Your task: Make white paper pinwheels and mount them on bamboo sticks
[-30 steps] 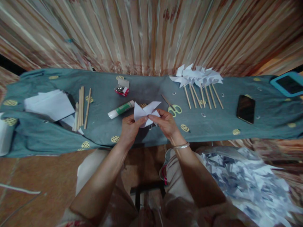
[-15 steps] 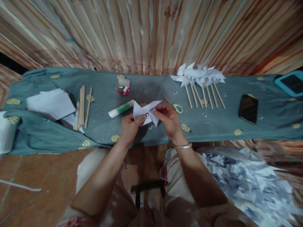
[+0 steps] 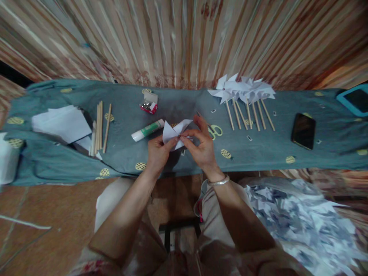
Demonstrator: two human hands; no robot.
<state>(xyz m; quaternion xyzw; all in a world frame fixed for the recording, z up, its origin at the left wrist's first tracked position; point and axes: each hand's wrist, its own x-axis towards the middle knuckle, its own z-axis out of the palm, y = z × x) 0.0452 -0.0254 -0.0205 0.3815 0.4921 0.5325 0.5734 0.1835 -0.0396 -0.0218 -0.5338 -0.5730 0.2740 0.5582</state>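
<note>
A white folded-paper pinwheel (image 3: 171, 130) is held just above the cloth in front of me. My left hand (image 3: 158, 153) pinches its lower left side, thumb on top near the middle. My right hand (image 3: 202, 149) has thumb and forefinger closed at the pinwheel's centre, on a small shiny thumbtack (image 3: 179, 135) that the fingertips partly hide. A green and white glue stick (image 3: 148, 130) lies just left of the pinwheel. Scissors with pale green handles (image 3: 216, 132) lie beyond my right hand, partly covered by it.
Several pinwheels on sticks (image 3: 244, 90) lie at the back right. A small box of tacks (image 3: 148, 103) stands open behind the glue stick. Wooden sticks (image 3: 99, 126) and paper sheets (image 3: 63, 124) are left; a phone (image 3: 303, 131) lies right. Folded paper pieces (image 3: 304, 222) fill a bag below.
My right thumb and forefinger have moved from the pinwheel's right blade to its centre and closed over the tack. My left hand keeps its hold.
</note>
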